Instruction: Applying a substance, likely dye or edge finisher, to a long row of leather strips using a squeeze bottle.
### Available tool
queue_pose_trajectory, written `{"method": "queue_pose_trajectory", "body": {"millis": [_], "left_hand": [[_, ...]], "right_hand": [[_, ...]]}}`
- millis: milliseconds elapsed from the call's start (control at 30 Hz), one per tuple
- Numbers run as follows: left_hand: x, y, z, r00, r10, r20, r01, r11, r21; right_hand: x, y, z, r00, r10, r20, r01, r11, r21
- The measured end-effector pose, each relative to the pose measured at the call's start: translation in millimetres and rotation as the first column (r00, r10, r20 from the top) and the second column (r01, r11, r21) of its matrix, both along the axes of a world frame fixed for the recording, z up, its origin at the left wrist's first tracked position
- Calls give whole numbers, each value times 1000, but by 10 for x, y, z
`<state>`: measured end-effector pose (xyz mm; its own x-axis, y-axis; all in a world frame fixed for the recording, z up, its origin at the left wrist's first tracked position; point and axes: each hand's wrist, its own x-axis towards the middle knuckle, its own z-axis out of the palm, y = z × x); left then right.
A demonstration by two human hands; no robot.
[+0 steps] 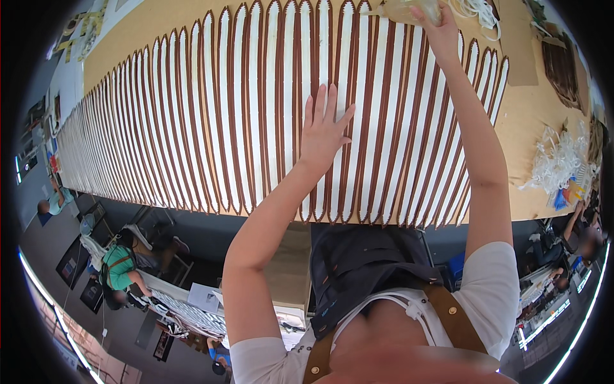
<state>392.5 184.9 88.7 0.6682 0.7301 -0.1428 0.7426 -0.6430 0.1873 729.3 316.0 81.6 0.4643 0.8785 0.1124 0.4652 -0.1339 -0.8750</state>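
Observation:
A long row of straps [275,96], white-faced with brown edges and pointed ends, lies side by side on the tan table. My left hand [326,131] rests flat across the middle straps, fingers spread, holding nothing. Stretched to the far right of the row, my right hand [441,32] grips a translucent yellowish container [406,11] over the far ends of some straps. The picture's top edge cuts the container off, and I cannot make out its exact kind or what is inside.
White ribbon-like scraps [480,16] lie beyond my right hand. A bundle of dark brown strips [563,70] and a heap of white shreds [556,160] sit on the table's right side. Other people work at the left, one in green [119,267].

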Motion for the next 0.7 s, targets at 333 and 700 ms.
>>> {"method": "queue_pose_trajectory", "body": {"millis": [333,700], "left_hand": [[-7,-4,-3,1000,2,-12,-2,1000,4],[-7,-6,17,1000,1,-25,0,1000,11]], "right_hand": [[-88,-254,201,993,35,117,-4,967,-256],[-274,-776,220,959,240,-152,-269,939,-213]]}}
